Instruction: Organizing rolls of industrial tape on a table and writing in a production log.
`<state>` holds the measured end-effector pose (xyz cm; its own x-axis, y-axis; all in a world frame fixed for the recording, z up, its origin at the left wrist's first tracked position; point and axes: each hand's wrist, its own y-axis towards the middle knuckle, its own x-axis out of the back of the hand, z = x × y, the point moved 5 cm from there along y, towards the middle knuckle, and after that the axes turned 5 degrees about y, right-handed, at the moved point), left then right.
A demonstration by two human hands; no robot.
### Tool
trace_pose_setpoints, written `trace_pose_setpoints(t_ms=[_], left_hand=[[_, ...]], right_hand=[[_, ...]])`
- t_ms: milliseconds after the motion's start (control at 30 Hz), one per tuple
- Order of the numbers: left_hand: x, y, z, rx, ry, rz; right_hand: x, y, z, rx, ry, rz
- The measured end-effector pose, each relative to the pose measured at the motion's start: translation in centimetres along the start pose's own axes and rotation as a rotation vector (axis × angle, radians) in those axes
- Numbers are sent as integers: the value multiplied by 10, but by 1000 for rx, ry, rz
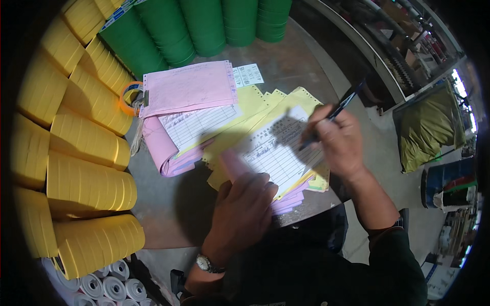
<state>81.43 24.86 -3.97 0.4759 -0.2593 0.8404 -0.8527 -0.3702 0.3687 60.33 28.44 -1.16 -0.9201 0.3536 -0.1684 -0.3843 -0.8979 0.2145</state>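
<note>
A black pen [343, 102] is gripped in my right hand [339, 140], its lower end over the upper right of a white printed form [278, 158]. Handwriting shows in the form's upper rows. The form tops a pad of white, yellow and pink sheets near the table's front edge. My left hand [242, 204] has its fingers bent and pressed together on the pad's lower left edge, next to a blurred, curled pink sheet [236, 164]. To the left lies a second form pad [196, 127] with pink sheets [189, 86] clipped over its top.
Stacked yellow rolls [92, 181] line the table's left side; green rolls [204, 25] stand along the back. An orange tape roll [127, 98] sits beside the clipped sheets, and a small printed slip [249, 75] behind them. White rolls [115, 288] lie lower left. An olive sack [429, 127] stands at right.
</note>
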Motion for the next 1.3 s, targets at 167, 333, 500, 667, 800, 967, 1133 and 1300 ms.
trace_pose_setpoints(t_ms=[167,333,500,667,800,967,1133,1300], left_hand=[[-2,-1,2,-6,-9,-22],[0,0,1,3,27,-2],[-2,2,3,11,16,1],[-4,-3,4,17,14,47],[-4,-4,5,19,16,41],[-6,-5,8,26,-4,30],[-3,-2,6,34,12,33],[-3,-2,5,19,14,23]], right_hand=[[-34,-7,-30,-153,103,97],[3,7,-18,8,3,-102],[-4,-5,-19,4,-82,2],[-49,-21,-38,49,-386,338],[-51,-24,-42,213,-439,317],[-46,-28,-41,193,-445,257],[-49,-35,-32,327,-502,297],[-53,-36,-30,368,-566,337]])
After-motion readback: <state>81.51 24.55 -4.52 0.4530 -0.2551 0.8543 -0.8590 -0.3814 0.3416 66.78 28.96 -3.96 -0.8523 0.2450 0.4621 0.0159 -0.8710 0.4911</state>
